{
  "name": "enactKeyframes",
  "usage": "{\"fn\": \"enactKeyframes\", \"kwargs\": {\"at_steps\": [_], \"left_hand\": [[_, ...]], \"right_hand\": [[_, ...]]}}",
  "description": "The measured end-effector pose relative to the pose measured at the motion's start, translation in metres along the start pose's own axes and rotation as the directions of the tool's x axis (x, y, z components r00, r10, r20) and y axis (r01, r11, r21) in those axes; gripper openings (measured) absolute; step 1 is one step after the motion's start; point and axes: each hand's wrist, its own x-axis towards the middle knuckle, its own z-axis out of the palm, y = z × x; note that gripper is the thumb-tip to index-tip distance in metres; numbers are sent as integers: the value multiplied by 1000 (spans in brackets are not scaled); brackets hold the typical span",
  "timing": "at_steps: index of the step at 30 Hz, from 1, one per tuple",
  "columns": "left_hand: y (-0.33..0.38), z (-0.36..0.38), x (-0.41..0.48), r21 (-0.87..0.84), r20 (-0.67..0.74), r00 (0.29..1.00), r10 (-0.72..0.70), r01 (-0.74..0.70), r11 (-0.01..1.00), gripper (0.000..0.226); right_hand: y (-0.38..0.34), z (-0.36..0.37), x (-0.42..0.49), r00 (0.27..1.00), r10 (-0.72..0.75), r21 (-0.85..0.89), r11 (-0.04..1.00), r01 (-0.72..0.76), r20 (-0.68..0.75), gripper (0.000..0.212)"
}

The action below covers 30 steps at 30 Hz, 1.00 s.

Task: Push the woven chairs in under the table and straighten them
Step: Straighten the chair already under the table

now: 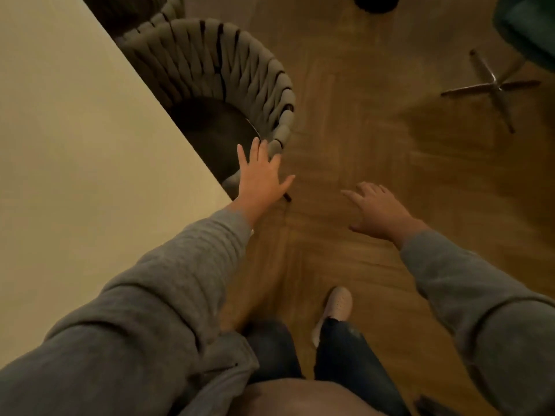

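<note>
A grey woven chair (228, 73) with a dark seat stands partly under the pale table (75, 130), its curved back out over the wooden floor. A second woven chair (162, 16) shows behind it at the top, mostly hidden. My left hand (261, 172) is stretched out with straight, spread fingers at the near end of the chair's woven back; whether it touches the weave I cannot tell. My right hand (378, 208) hovers over the floor to the right, fingers relaxed, holding nothing.
A green swivel chair (528, 28) with a chrome star base (492, 85) stands at the top right. A dark round object (375, 1) sits at the top edge. My legs and a white shoe (336, 307) are on the floor below the hands.
</note>
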Motion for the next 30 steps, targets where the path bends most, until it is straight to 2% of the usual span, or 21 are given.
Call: {"fn": "enactKeyframes", "kwargs": {"at_steps": [6, 9, 11, 13, 15, 18, 21, 24, 28, 30], "left_hand": [[32, -19, 71, -117, 145, 955, -259, 277, 954, 69], [25, -20, 105, -147, 203, 900, -386, 418, 897, 70], [11, -17, 134, -223, 255, 840, -480, 534, 816, 71], [-3, -11, 159, -322, 301, 764, -571, 645, 693, 72], [-14, -3, 180, -454, 397, 651, -647, 752, 478, 73], [-29, 6, 217, -507, 561, 519, -645, 831, 228, 77], [-40, 2, 248, -509, 637, 449, -626, 855, 95, 82], [-54, -4, 270, -546, 693, 394, -605, 834, -83, 85], [-62, -3, 300, -596, 733, 342, -588, 740, -312, 89], [-61, -1, 319, -605, 756, 316, -573, 671, -429, 89]], "right_hand": [[67, -68, 98, 970, -244, -107, 964, 244, 17, 88], [72, -104, 158, 920, -393, -184, 903, 387, 7, 90], [70, -132, 208, 874, -487, -248, 847, 470, -5, 92], [63, -156, 257, 818, -575, -322, 777, 541, -15, 93], [56, -177, 299, 759, -651, -355, 710, 608, -1, 87], [43, -214, 369, 662, -745, -455, 560, 692, 90, 78], [31, -247, 433, 564, -801, -530, 394, 751, 203, 84], [14, -270, 487, 463, -828, -593, 209, 778, 316, 89], [-9, -297, 550, 363, -799, -645, -41, 763, 480, 93], [-22, -310, 581, 271, -784, -632, -190, 751, 558, 85]]}}
